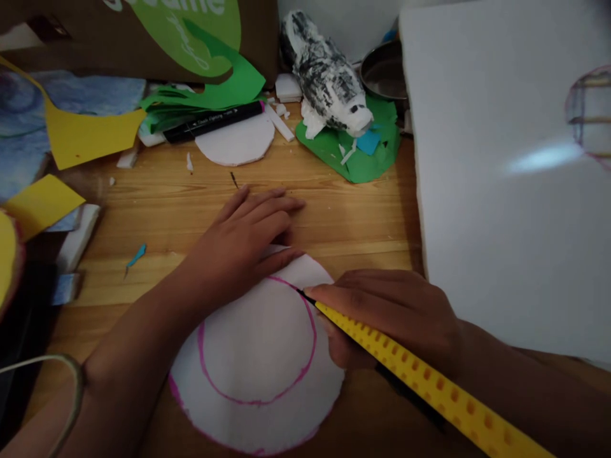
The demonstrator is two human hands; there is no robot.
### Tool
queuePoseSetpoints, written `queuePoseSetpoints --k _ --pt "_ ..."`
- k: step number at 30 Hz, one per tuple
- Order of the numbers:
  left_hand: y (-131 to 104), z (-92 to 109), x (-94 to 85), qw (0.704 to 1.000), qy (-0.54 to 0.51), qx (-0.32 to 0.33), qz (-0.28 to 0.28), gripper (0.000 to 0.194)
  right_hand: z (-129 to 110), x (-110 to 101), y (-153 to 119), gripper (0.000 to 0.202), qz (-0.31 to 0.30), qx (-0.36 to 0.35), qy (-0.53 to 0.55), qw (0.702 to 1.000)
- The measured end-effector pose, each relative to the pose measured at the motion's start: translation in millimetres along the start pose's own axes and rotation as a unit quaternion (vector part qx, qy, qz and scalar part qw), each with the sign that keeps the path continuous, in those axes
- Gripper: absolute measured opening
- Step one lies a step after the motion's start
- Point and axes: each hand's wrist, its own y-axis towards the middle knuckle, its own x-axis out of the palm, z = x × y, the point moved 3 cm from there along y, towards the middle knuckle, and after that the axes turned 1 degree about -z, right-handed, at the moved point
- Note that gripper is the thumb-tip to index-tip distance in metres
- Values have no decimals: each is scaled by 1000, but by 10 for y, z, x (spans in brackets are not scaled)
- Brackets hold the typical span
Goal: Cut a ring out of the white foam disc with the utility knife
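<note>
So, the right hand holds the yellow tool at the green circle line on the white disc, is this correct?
Not quite: the head view shows that the circle line is pink, not green. The right hand does hold the yellow tool there.

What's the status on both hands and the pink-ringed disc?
Right hand gripping yellow tool, tip at pink ring. Left hand resting over far edge of white disc. Left thumb close to tip.
</note>
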Motion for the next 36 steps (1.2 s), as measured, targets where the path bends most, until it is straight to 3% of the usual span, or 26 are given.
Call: queuePoseSetpoints --k 9,12,16,21,24,28,36 --pt "6 -1 1 1000 -3 -5 1 16 -77 -85 34 10 2 -39 -83 996" --pt "10 5 3 1000 -2 -10 1 15 -107 -80 20 9 1 -17 -91 996" --pt "-4 40 -40 1000 0 -14 5 16 -105 -49 -4 22 -3 -8 -16 1000" --pt "-19 83 -124 996 61 -57 31 22 50 36 37 27 -56 -7 83 995" --pt "-6 106 -99 998 49 -34 35 23 125 53 64 26 -30 4 107 994" --pt "9 95 -28 999 50 -4 -2 27 87 39 66 25 -12 4 77 997" --pt "5 40 -4 999 38 -2 22 26 2 -6 49 24 -21 -2 13 1000"
